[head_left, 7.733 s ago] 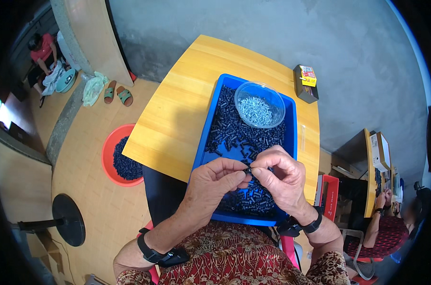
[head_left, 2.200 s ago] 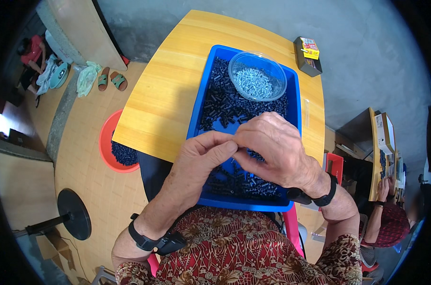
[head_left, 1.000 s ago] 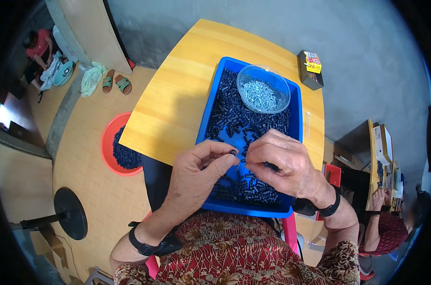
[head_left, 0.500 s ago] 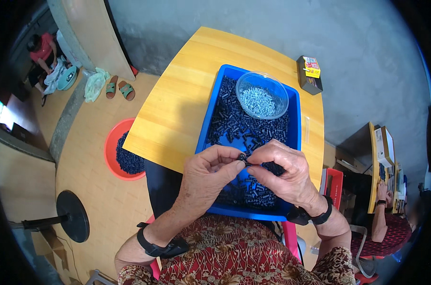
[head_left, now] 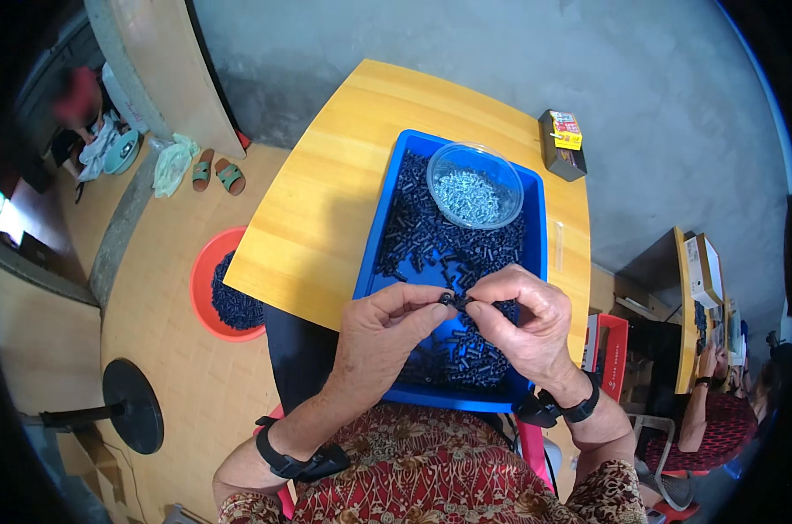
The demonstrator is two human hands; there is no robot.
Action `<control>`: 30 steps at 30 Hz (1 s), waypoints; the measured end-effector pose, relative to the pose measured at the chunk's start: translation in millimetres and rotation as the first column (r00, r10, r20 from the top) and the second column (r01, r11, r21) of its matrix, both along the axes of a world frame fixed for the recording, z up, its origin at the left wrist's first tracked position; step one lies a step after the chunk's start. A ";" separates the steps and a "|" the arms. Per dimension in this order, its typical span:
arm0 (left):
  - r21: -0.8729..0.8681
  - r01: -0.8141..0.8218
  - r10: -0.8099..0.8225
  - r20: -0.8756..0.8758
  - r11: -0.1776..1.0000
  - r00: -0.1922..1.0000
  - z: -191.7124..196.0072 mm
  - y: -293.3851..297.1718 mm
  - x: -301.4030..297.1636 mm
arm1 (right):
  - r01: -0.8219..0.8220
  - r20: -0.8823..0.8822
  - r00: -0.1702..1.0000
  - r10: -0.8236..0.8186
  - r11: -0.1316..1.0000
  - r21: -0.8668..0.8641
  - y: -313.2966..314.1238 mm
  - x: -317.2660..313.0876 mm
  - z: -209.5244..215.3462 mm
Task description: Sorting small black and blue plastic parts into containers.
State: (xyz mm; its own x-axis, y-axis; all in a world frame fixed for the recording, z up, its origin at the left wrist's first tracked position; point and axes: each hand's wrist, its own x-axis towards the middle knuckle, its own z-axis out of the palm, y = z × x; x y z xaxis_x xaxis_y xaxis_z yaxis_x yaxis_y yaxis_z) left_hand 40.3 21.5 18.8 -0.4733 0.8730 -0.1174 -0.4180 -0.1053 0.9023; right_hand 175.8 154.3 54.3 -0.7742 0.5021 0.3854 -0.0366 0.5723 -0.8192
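red basin [head_left: 205, 301] on floor, left of table [head_left: 326, 218]: dark parts inside, its right side cut off by the table edge. left hand [head_left: 380, 327]: thumb and forefinger pinched on a small black part [head_left: 446, 299] over the blue tray [head_left: 368, 262]. right hand [head_left: 527, 319]: fingertips closed at that same part; what it grips is too small to tell. tray: heaped black parts, partly hidden under both hands. clear bowl [head_left: 475, 185] of silvery screws at the tray's far end. small box [head_left: 562, 143] at the table's far right corner.
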 end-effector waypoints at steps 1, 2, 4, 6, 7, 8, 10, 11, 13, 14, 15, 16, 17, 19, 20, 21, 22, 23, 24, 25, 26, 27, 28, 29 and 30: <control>-0.006 0.007 -0.007 -0.001 1.000 1.000 1.7 -0.1 0.3 | 0.001 0.000 1.000 -0.001 1.000 0.002 0.9 0.2 0.4; -0.013 0.015 -0.015 -0.002 1.000 1.000 2.6 -0.2 0.7 | 0.011 -0.011 1.000 -0.011 1.000 0.000 1.6 0.5 1.3; -0.006 0.022 -0.022 -0.035 1.000 0.999 2.5 -0.4 1.4 | 0.023 -0.021 1.000 -0.023 1.000 0.000 2.9 1.0 3.5; 0.000 0.026 -0.026 -0.069 1.000 0.997 2.1 -1.2 2.3 | 0.002 -0.022 1.000 -0.001 1.000 0.028 3.6 1.4 5.9; -0.007 0.032 -0.032 -0.081 0.999 0.996 1.3 -1.4 2.8 | 0.003 -0.022 1.000 -0.003 1.000 0.028 3.8 1.9 6.2; -0.013 0.038 -0.039 -0.093 0.999 0.995 0.5 -1.2 3.0 | -0.001 -0.024 1.000 0.002 1.000 0.027 4.2 2.2 6.1; -0.015 0.048 -0.049 -0.101 0.999 0.994 -0.4 -0.6 3.2 | -0.003 -0.026 1.000 0.004 1.000 0.026 5.1 2.8 5.7; -0.018 0.053 -0.055 -0.108 0.998 0.993 -0.7 -0.7 3.2 | -0.009 -0.032 0.999 0.011 0.999 0.037 5.6 2.8 4.9; -0.025 0.059 -0.062 -0.108 0.998 0.992 0.1 -0.9 3.1 | -0.015 -0.038 0.999 0.016 0.999 0.048 6.0 2.8 4.8; -0.031 0.066 -0.069 -0.106 0.997 0.992 1.1 -0.7 3.3 | -0.015 -0.028 0.999 0.016 0.999 0.049 5.9 3.0 5.9; -0.030 0.068 -0.071 -0.106 0.997 0.992 2.4 -0.4 3.5 | -0.016 -0.018 1.000 0.017 0.999 0.050 6.0 3.4 7.0; -0.032 0.073 -0.076 -0.116 0.997 0.990 3.9 -0.2 3.8 | -0.013 -0.019 1.000 0.014 0.999 0.050 6.4 3.9 7.7; -0.034 0.077 -0.081 -0.127 0.996 0.989 4.7 0.1 3.9 | -0.020 -0.013 1.000 0.021 0.997 0.071 7.0 4.3 8.3; -0.025 0.080 -0.082 -0.117 0.997 0.990 3.3 1.6 4.8 | -0.026 -0.007 1.000 0.026 0.996 0.091 8.2 5.1 10.2; -0.016 0.081 -0.082 -0.106 0.997 0.991 2.8 2.0 5.1 | -0.031 -0.005 0.999 0.032 0.993 0.116 8.7 5.4 11.4; -0.016 0.081 -0.082 -0.107 0.997 0.991 3.7 2.0 5.0 | -0.036 -0.003 0.999 0.037 0.989 0.140 9.0 5.6 12.4; -0.029 0.082 -0.086 -0.142 0.996 0.986 5.2 2.0 4.7 | -0.037 -0.003 0.999 0.038 0.989 0.140 9.0 5.7 13.1; -0.040 0.085 -0.091 -0.178 0.996 0.980 6.4 2.4 4.7 | -0.033 0.000 0.999 0.033 0.988 0.149 8.9 6.3 14.3; -0.038 0.086 -0.091 -0.178 0.996 0.980 6.4 2.8 4.8 | -0.029 0.003 1.000 0.029 0.987 0.158 8.8 6.7 15.1; -0.032 0.089 -0.094 -0.180 0.995 0.979 5.9 3.2 4.8 | -0.029 0.004 1.000 0.029 0.987 0.160 8.8 6.9 15.4; -0.026 0.093 -0.096 -0.182 0.995 0.979 5.7 3.7 4.9 | -0.026 0.004 1.000 0.026 0.987 0.155 9.0 7.3 15.0; -0.023 0.093 -0.096 -0.182 0.995 0.979 6.0 3.9 4.8 | -0.024 0.004 1.000 0.024 0.988 0.151 9.2 7.7 14.6; -0.016 0.112 -0.113 -0.157 0.994 0.981 6.3 4.1 4.4 | -0.024 0.004 1.000 0.024 0.988 0.154 9.6 8.4 14.2; -0.009 0.128 -0.128 -0.133 0.992 0.983 6.7 4.1 4.0 | -0.024 -0.004 1.000 0.025 0.990 0.137 10.3 9.2 13.6; -0.007 0.127 -0.127 -0.134 0.992 0.983 8.0 4.3 3.9 | -0.025 -0.012 1.000 0.026 0.992 0.121 10.7 9.7 13.3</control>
State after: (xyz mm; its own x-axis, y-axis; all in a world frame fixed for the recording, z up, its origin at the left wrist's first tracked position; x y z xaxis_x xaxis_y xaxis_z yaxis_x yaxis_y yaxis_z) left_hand 44.2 25.8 26.8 -0.3702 0.9271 -0.0591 -0.3038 -0.0608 0.9508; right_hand 185.5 164.9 67.6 -0.7803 0.4314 0.4527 -0.0635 0.6655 -0.7437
